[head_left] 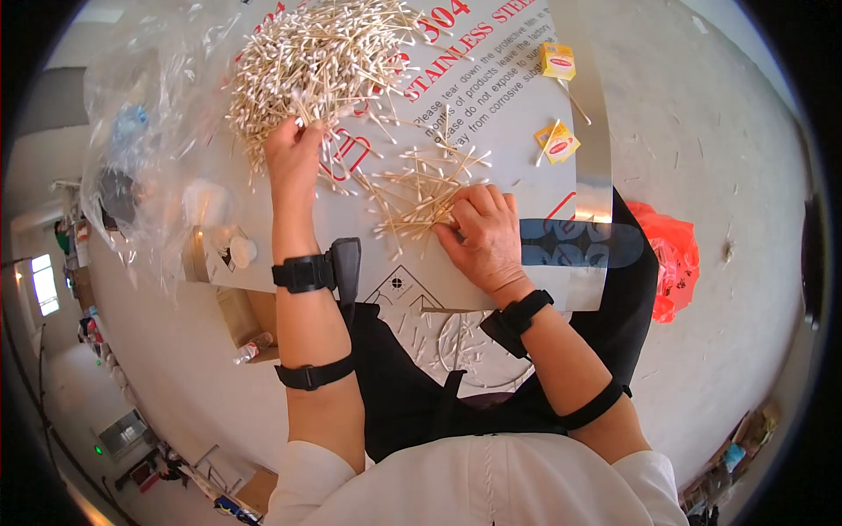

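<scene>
A large heap of cotton swabs point(329, 61) with pale sticks and white tips covers the far left of the covered tabletop point(526, 184). At its near edge is my left hand point(294, 167), thumb and fingers closed on swabs there; the fingertips are partly lost among them. Nearer the middle lies a smaller, loose pile of cotton swabs point(417, 188). My right hand point(485, 232) rests at its right side, fingers curled around several swab sticks. Two small yellow boxes point(558, 61) point(559, 143) sit at the far right, each with a swab against it.
Crumpled clear plastic point(153, 114) spreads along the left. A dark translucent strip point(579, 243) lies right of my right hand. Beyond the right edge is a red plastic bag point(674, 263). At the lower left stand a white lidded container point(241, 252) and a cardboard box point(237, 311).
</scene>
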Motion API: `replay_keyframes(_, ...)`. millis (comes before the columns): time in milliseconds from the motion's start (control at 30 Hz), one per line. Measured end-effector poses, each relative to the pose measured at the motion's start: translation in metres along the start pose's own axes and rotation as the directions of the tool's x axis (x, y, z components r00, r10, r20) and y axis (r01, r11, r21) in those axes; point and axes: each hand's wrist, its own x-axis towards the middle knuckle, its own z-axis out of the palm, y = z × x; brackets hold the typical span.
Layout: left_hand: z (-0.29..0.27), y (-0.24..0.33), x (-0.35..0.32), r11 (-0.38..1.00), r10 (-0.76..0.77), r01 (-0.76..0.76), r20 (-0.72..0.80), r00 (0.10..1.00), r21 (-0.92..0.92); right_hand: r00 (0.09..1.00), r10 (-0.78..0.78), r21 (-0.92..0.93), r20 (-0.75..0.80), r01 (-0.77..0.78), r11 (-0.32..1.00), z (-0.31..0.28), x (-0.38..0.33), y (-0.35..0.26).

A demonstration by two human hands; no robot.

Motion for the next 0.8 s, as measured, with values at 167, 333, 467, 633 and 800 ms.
replay_keyframes(167,-0.003,0.000,-0.017,0.960,-0.156,0.177,0.108,0.982,-0.215,1.000,0.003,-0.014,0.012,-0.003,1.000,0.001,-0.001,0.003)
replay_keyframes(333,-0.013,-0.012,-0.028,0.994,-0.024,0.017,0.061,0.998,0.108,1.000,0.002,-0.009,0.010,-0.002,1.000,0.000,0.000,0.001)
replay_keyframes(467,-0.009,-0.027,-0.038,0.886,0.132,-0.121,0.006,0.991,0.448,1.000,-0.001,0.003,0.012,0.001,1.000,0.002,0.000,-0.001)
replay_keyframes(633,0.016,-0.016,-0.070,0.927,0.131,-0.157,0.097,0.987,0.340,1.000,0.013,-0.006,0.009,-0.013,1.000,0.000,-0.002,0.002)
replay_keyframes(800,0.012,-0.021,-0.061,0.957,0.089,-0.082,-0.014,0.996,0.278,1.000,0.005,0.001,0.019,-0.005,1.000,0.000,-0.001,0.001)
